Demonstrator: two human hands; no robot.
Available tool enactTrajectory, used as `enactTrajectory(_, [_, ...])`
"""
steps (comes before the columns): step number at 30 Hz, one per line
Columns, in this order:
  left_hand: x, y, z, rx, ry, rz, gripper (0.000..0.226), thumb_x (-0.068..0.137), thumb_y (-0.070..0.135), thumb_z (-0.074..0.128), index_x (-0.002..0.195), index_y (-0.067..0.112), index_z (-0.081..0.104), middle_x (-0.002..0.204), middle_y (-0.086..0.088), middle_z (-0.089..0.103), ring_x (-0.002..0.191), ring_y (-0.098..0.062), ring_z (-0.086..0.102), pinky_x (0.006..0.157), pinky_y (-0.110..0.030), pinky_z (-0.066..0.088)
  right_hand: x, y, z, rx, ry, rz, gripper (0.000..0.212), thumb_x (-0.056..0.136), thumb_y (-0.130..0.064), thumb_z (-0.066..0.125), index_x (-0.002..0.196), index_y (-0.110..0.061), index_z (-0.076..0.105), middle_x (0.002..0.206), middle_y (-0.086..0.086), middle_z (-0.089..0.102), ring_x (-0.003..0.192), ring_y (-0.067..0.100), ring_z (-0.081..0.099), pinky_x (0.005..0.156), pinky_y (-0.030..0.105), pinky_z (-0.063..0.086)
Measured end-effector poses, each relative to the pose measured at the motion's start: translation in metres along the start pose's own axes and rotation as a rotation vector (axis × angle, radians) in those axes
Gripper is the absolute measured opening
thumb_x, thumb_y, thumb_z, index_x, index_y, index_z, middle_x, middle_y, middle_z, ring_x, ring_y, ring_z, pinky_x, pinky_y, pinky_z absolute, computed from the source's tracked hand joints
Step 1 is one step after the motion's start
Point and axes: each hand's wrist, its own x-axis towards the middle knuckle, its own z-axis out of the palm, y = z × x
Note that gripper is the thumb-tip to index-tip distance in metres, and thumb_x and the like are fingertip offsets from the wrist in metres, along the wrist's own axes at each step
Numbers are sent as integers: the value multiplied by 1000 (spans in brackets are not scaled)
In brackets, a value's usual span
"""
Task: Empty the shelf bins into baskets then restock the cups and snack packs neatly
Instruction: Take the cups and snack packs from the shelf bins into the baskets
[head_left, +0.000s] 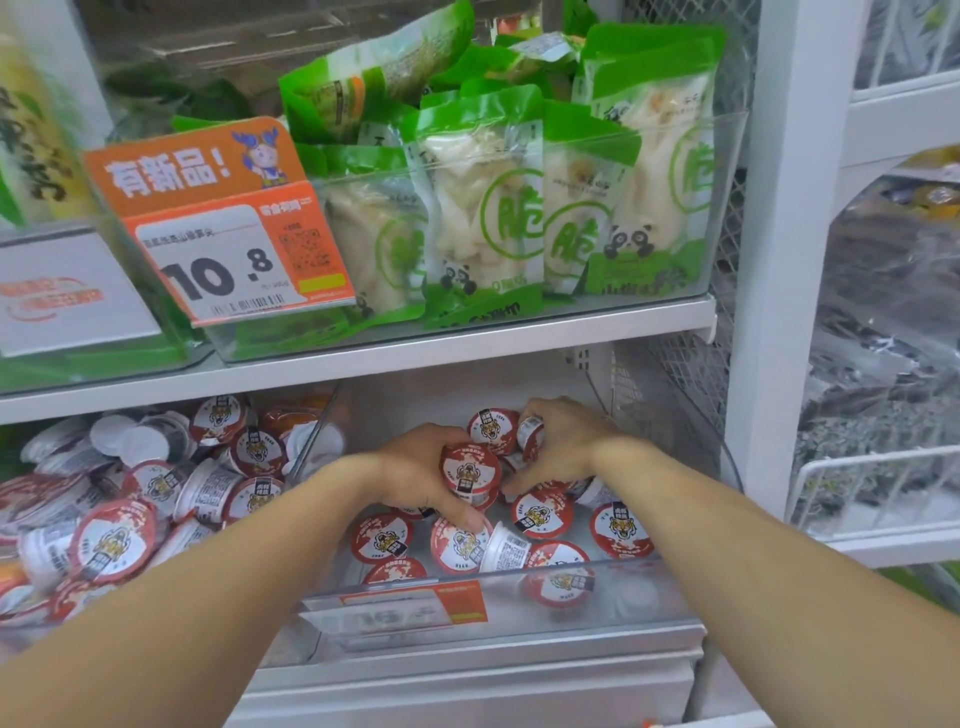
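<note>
Both my hands reach into a clear plastic bin (670, 597) on the lower shelf. It holds several small cups with red tiger-print lids. My left hand (421, 467) grips one such cup (470, 475), its lid facing me. My right hand (566, 441) curls around another cup (531, 437) further back. More cups (621, 530) lie loose around both hands, some on their sides. On the upper shelf a clear bin (727, 156) holds green-and-white snack packs (483, 208) with a panda print, standing in rows.
A second bin at lower left is heaped with the same cups (111, 540). An orange price tag (228, 228) reading 10.8 hangs on the upper bin. The white shelf edge (363, 358) runs just above my hands. A white post (779, 260) and wire racks stand right.
</note>
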Motion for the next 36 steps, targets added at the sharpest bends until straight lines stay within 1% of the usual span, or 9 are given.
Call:
enactTrajectory(4, [-7,0,4,-19,58,76,70,47,42,99,106,36,62,106,15,72,103,-5,67,99,-31,54,1,0,2,38,18,2,77,64,-36,90,133,-31,57,142,-4,52,121,19,55,89,23,41])
enactTrajectory(9, [-13,-2,4,22,115,134,69,50,37,99,107,33,61,104,15,71,99,-1,66,92,-23,53,-3,-2,-3,156,39,-13,39,69,-23,87,105,-24,74,130,-5,61,108,12,56,85,19,40])
enactTrajectory(12, [-14,1,-1,50,114,133,65,54,34,98,106,34,59,104,14,70,98,-1,65,89,-22,52,-2,-4,-4,109,-19,30,54,65,-35,90,114,-26,71,125,-6,65,105,13,60,83,21,42])
enactTrajectory(15, [-14,6,-1,135,6,91,70,64,38,92,121,36,51,118,16,63,110,-6,60,99,-26,48,0,-4,-1,31,-80,46,82,58,-46,92,133,-30,61,132,-8,62,115,17,60,91,24,44])
enactTrajectory(18, [-14,5,-5,186,-160,-23,92,57,62,88,134,36,46,135,13,58,121,-10,57,107,-33,44,0,-2,-2,50,-71,28,81,63,-40,91,136,-26,60,140,-3,59,120,19,59,95,24,44])
enactTrajectory(21, [-22,16,-13,126,-287,-48,92,61,64,82,140,39,40,144,12,47,135,-13,44,116,-37,35,-2,-2,-5,50,-58,26,77,68,-34,90,137,-21,60,141,-2,57,122,19,57,93,21,41])
enactTrajectory(26, [-17,37,0,207,-290,-226,94,80,87,31,155,30,28,161,6,30,148,-19,28,122,-40,20,-2,-2,-7,83,-77,22,56,66,-29,90,118,-26,70,116,-9,69,102,12,63,85,21,48])
enactTrajectory(34, [-9,44,4,72,-384,-292,95,78,84,45,155,32,27,164,4,23,150,-19,20,123,-42,13,5,-3,-5,31,-111,-46,65,75,-40,84,134,-41,58,151,-9,46,138,16,44,114,34,37])
enactTrajectory(36, [-7,46,5,6,-351,-285,113,62,97,43,154,34,27,164,1,24,150,-23,23,123,-46,13,5,-4,-5,38,-115,-60,56,76,-35,85,129,-38,64,150,-8,48,138,17,44,113,32,37])
